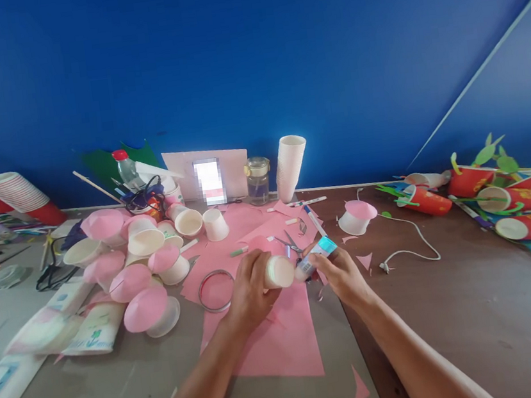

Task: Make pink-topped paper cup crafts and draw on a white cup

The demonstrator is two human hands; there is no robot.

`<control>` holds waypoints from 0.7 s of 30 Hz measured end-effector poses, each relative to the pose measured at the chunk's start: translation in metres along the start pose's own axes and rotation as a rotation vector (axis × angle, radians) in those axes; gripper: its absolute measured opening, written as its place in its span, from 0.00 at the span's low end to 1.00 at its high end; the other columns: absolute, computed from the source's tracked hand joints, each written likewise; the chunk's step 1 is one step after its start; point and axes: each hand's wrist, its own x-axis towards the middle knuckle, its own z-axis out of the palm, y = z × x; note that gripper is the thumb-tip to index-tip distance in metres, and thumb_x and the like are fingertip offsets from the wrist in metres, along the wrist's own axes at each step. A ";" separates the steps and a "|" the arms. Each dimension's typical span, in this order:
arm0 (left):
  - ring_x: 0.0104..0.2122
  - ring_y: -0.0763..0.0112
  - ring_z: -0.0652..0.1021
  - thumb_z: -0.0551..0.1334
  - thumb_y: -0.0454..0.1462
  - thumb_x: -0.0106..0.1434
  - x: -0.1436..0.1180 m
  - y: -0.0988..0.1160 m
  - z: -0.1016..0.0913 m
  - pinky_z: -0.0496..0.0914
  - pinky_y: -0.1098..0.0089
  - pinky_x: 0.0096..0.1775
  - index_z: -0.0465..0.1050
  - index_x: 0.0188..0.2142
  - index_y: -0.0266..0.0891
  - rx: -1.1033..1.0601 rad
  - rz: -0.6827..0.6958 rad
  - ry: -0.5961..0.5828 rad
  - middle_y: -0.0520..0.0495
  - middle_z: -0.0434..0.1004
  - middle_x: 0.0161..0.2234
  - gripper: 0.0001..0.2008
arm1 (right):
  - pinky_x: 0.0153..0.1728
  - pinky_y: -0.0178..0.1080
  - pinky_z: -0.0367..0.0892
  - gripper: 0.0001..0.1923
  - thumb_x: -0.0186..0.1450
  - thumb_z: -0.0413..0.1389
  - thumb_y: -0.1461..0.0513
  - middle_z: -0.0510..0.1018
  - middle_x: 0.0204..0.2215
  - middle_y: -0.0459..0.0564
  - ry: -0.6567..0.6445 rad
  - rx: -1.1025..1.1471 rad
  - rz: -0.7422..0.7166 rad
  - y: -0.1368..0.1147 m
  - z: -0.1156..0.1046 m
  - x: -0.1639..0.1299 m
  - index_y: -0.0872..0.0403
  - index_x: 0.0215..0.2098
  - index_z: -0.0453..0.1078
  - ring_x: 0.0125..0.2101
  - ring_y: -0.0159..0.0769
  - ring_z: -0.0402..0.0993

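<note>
Paper cup (279,271) lies on its side, held just above the pink paper sheet (266,328) near the counter's (453,311) middle; long axis runs left-right, one end facing the right hand. Left hand (248,291): fingers wrapped around the cup body from the left. Right hand (340,274): fingers closed on a glue tube (315,257), its tip touching or just beside the cup's right end; contact point not resolvable. Scissors (290,244) lie just behind the cup. Metal ring (216,290) lies left of the left hand. Pink-covered cups (133,267) are clustered farther left. Tube label and cup's far rim unreadable; both thumbs partly hidden.
</note>
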 end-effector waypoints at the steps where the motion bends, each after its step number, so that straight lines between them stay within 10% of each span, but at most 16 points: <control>1: 0.50 0.55 0.70 0.61 0.33 0.57 0.001 0.001 -0.001 0.68 0.55 0.50 0.61 0.52 0.36 -0.034 -0.059 0.011 0.35 0.68 0.48 0.23 | 0.21 0.35 0.64 0.14 0.64 0.55 0.52 0.72 0.19 0.44 0.016 0.055 -0.010 0.002 0.001 -0.001 0.55 0.31 0.70 0.19 0.31 0.67; 9: 0.33 0.66 0.75 0.64 0.38 0.55 0.015 0.020 -0.010 0.70 0.67 0.33 0.67 0.41 0.38 -0.302 -0.583 -0.199 0.47 0.75 0.35 0.14 | 0.39 0.46 0.71 0.10 0.65 0.55 0.59 0.77 0.37 0.53 0.096 -0.141 -0.648 -0.010 0.006 -0.017 0.52 0.44 0.70 0.39 0.43 0.75; 21: 0.40 0.54 0.74 0.61 0.31 0.51 0.000 0.005 0.008 0.68 0.57 0.40 0.63 0.45 0.38 0.220 -0.211 -0.172 0.41 0.74 0.41 0.21 | 0.34 0.45 0.74 0.09 0.64 0.55 0.62 0.76 0.31 0.52 0.070 -0.474 -0.830 -0.021 0.032 -0.020 0.51 0.44 0.68 0.34 0.41 0.76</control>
